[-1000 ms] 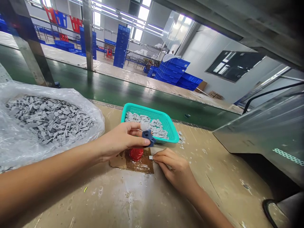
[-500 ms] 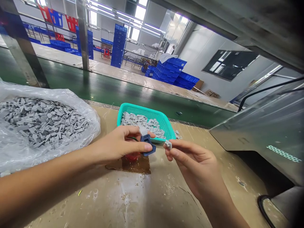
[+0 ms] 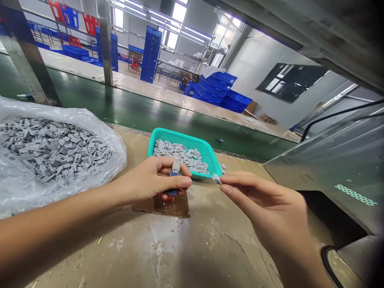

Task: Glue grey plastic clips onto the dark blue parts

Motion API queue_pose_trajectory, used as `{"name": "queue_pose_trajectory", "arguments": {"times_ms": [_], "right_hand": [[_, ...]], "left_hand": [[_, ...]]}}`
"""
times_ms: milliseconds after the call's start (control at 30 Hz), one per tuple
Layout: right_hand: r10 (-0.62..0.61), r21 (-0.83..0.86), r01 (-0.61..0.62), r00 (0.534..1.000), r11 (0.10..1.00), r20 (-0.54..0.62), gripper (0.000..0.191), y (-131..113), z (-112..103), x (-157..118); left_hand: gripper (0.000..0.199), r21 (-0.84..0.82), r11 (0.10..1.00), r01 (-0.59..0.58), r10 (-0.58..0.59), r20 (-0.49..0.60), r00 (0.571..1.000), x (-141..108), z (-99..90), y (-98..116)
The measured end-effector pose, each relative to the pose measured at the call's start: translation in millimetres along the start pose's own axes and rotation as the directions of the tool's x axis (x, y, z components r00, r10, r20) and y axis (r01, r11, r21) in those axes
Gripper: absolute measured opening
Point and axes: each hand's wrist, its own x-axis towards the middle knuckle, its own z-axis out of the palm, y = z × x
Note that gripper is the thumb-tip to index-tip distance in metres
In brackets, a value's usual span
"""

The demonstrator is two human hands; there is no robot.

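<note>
Since the earlier frame, the right hand had been raised off the tan, stained worktable and carried forward, and the small grey plastic part had been lifted with it from the table near the brown patch. That part was pinched between the right thumb and forefinger tips, held in the air just in front of the near right corner of the shallow teal plastic basket, with the other fingers stretched out alongside. The small blue plastic tool with a pale tip had been turned more upright in the left hand; it was gripped between the left thumb and curled fingers, pressed closely around it, above the brown cardboard patch. A red object was partly hidden under that hand and could not be made out clearly. Loose grey moulded pieces were heaped in the basket. A larger pile of similar grey parts was held in an open clear plastic bag at the left of the table. A green conveyor belt was seen running behind the table.
</note>
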Motion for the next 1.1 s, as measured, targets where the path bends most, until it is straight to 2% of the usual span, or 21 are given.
{"name": "queue_pose_trajectory", "arguments": {"times_ms": [67, 133, 267, 333, 433, 533, 667, 933, 1100], "right_hand": [[-0.141, -0.160, 0.139, 0.990, 0.977, -0.004, 0.014, -4.9, -2.6, 2.2], [-0.188, -0.209, 0.184, 0.982, 0.961, 0.003, 0.013, -9.0, -4.0, 4.8], [-0.144, -0.118, 0.140, 0.989, 0.983, -0.029, 0.013, -13.2, -4.4, 8.2], [-0.097, -0.024, 0.096, 0.994, 0.995, -0.046, 0.014, -14.7, -3.9, 8.3], [-0.013, 0.077, 0.015, 1.000, 0.997, -0.024, 0.014, -17.1, -0.8, 7.3], [0.032, 0.082, -0.033, 0.999, 0.996, 0.016, 0.013, -19.0, 5.8, 6.9], [0.030, 0.105, -0.035, 0.998, 0.994, 0.047, 0.014, -19.5, 15.5, 8.1], [-0.007, 0.019, 0.005, 0.993, 1.000, 0.119, 0.018, -19.2, 19.9, 8.7], [-0.118, -0.002, 0.120, 0.981, 0.993, 0.151, 0.023, -21.0, 20.4, 8.1]], "left_hand": [[0.016, 0.044, 0.999, 0.012, -0.012, 0.007, 1.000, -0.7, 0.3, 3.4], [0.019, -0.020, 1.000, 0.024, -0.024, -0.002, 1.000, -1.7, 0.2, 7.2], [0.012, -0.298, 0.949, 0.109, -0.097, 0.053, 0.994, -4.3, 0.8, 14.1], [0.011, -0.371, 0.918, 0.143, -0.119, 0.087, 0.989, -5.8, 2.1, 15.9], [0.018, -0.421, 0.894, 0.150, -0.140, 0.056, 0.989, -7.2, 3.7, 15.1], [0.018, -0.325, 0.940, 0.107, -0.103, 0.030, 0.994, -7.0, 2.6, 10.5], [0.015, -0.101, 0.995, -0.026, 0.027, 0.013, 1.000, -5.7, -1.0, 6.4], [0.015, -0.112, 0.990, -0.085, 0.088, 0.019, 0.996, -5.7, 0.2, 11.4], [0.015, -0.024, 0.995, -0.100, 0.099, -0.029, 0.995, -6.2, 0.5, 8.4]]}}
